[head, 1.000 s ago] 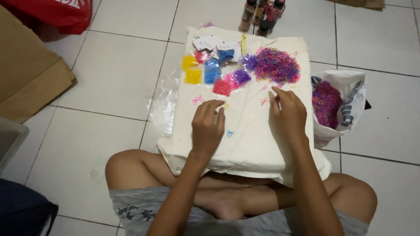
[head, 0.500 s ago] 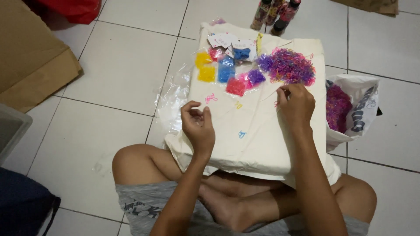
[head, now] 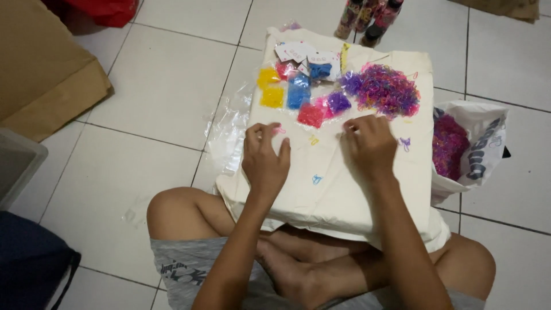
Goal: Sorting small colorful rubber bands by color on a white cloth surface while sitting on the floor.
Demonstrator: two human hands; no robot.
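Note:
A cream cloth-covered cushion [head: 344, 195] lies across my crossed legs. At its far end are sorted heaps of small rubber bands: yellow [head: 270, 87], blue [head: 298, 92], red [head: 311, 115] and purple [head: 338, 102], beside a big mixed pink-purple pile [head: 385, 89]. My left hand [head: 265, 159] rests palm down on the cloth, its spread fingertips around a loose pink band [head: 279, 131]. My right hand [head: 370, 144] sits just below the mixed pile with fingers curled down; what they pinch is hidden. Single yellow [head: 313, 139], blue [head: 316, 179] and purple [head: 405, 142] bands lie loose.
A white bag [head: 479, 146] of pink bands stands at the cushion's right. Several bottles [head: 373, 17] stand beyond it. Clear plastic [head: 227, 129] lies at the left edge. Brown cardboard [head: 40, 74], a red bag [head: 106, 8] and a grey bin [head: 17, 166] sit on the tiled floor.
My left hand turned palm down and moved forward to the pink band. My right hand slid left from the mixed pile's edge, and a purple band now lies where it was.

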